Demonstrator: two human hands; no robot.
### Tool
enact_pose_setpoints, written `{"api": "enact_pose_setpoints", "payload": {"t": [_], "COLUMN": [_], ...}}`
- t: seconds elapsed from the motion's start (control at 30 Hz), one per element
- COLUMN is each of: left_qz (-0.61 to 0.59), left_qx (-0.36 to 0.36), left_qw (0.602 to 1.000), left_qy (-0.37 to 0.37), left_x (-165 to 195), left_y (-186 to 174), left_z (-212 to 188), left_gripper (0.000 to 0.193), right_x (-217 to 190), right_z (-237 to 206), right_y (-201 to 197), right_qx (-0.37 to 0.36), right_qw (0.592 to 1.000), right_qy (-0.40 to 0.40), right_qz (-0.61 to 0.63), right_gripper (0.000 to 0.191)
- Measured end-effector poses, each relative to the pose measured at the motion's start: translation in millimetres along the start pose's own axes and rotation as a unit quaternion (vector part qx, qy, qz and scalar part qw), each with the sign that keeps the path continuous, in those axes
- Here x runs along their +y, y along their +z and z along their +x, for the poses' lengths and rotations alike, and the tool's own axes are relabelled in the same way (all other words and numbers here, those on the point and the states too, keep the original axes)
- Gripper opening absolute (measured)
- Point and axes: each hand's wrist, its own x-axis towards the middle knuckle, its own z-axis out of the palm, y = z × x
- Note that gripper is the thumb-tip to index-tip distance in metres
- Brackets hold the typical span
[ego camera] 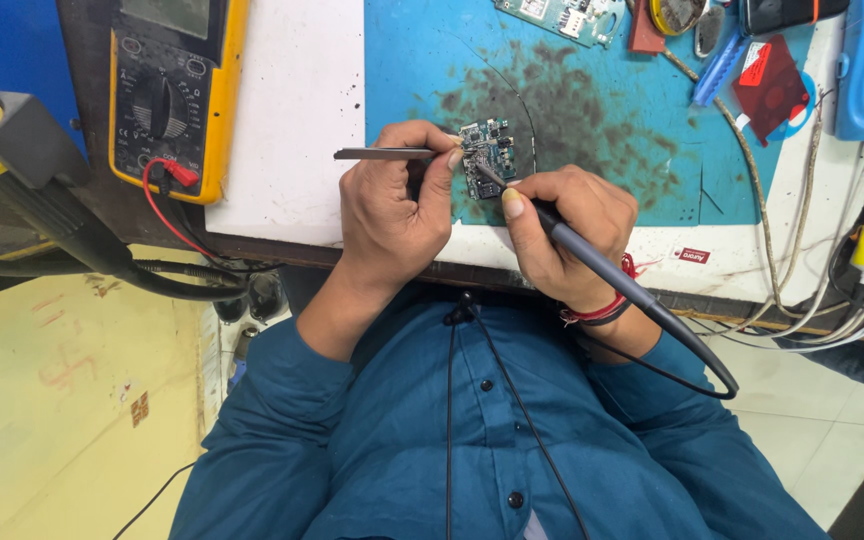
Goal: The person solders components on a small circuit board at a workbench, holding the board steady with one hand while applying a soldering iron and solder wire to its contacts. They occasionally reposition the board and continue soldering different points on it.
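a white bench (pixel 292 120) carries a blue work mat (pixel 592 130), smudged dark in the middle, and the small green circuit board (pixel 488 158) lies at the mat's near edge, between the two hands. the left hand (pixel 392 205) has its fingers pinched shut on thin metal tweezers (pixel 382 154), whose handle sticks out to the left. the right hand (pixel 567 235) is closed pen-style round a grey soldering iron (pixel 592 262), tip touching the board. to my eye the work wants steady wrists, both resting on the bench edge, and a light touch of the tip. the iron's black cord (pixel 697 365) loops near the right wrist and could drag. a yellow multimeter (pixel 172 90) sits far left, another board (pixel 557 18) and red plastic pieces (pixel 767 85) far right, all well apart.
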Motion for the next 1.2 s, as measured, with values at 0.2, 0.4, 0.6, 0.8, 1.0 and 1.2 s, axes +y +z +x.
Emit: {"api": "enact_pose_setpoints", "payload": {"t": [0.2, 0.4, 0.6, 0.8, 1.0, 1.2], "left_qz": [0.001, 0.005, 0.003, 0.007, 0.009, 0.000], "left_qx": [0.003, 0.003, 0.003, 0.000, 0.001, 0.003], "left_qw": [1.000, 1.000, 1.000, 1.000, 1.000, 1.000], "left_qy": [-0.003, -0.005, -0.001, -0.005, 0.008, -0.005], "left_x": [1, 1, 1, 1, 1, 3], "left_y": [0, 0, 0, -1, -1, -1], "left_z": [0, 0, 0, -1, -1, -1], "left_gripper": [0.010, 0.010, 0.010, 0.010, 0.010, 0.009], "right_x": [0, 0, 0, -3, -6, -5], "right_z": [0, 0, 0, 3, 8, 10], "right_y": [0, 1, 1, -2, 4, 6], "right_qx": [0.001, 0.004, 0.020, 0.020, -0.017, -0.037], "right_qw": [1.000, 1.000, 1.000, 0.999, 0.989, 0.984], "right_qy": [0.000, -0.002, -0.011, -0.033, -0.048, -0.045], "right_qz": [0.000, 0.002, 0.001, -0.015, -0.138, -0.169], "right_gripper": [0.008, 0.008, 0.007, 0.013, 0.052, 0.061]}}
